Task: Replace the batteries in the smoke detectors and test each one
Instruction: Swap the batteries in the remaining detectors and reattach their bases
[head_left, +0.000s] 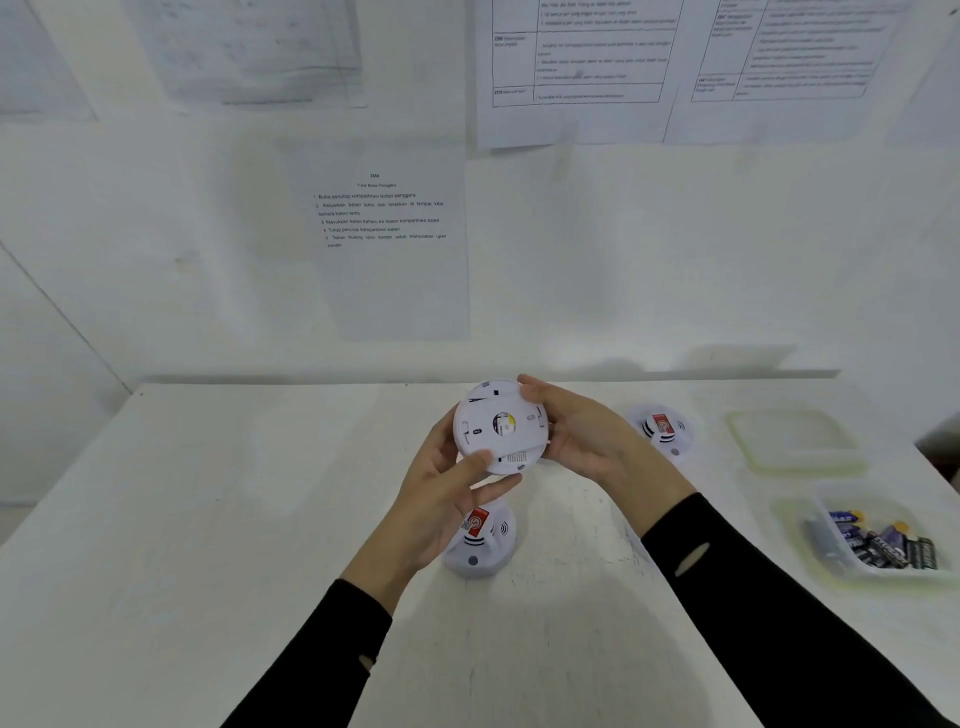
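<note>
I hold a round white smoke detector (500, 427) above the table with its back side turned toward me. My left hand (451, 493) grips its lower left rim, thumb on the back plate. My right hand (582, 434) clasps its right edge. A second white smoke detector (483, 540) with a red sticker lies face up on the table just below my left hand. A third smoke detector (661, 431), also with a red sticker, lies to the right of my right hand.
A clear plastic tub (831, 561) holding several batteries (883, 543) stands at the right edge of the white table (234, 519). Its lid (795, 441) lies behind it. Printed instruction sheets (384, 218) hang on the wall beyond the table.
</note>
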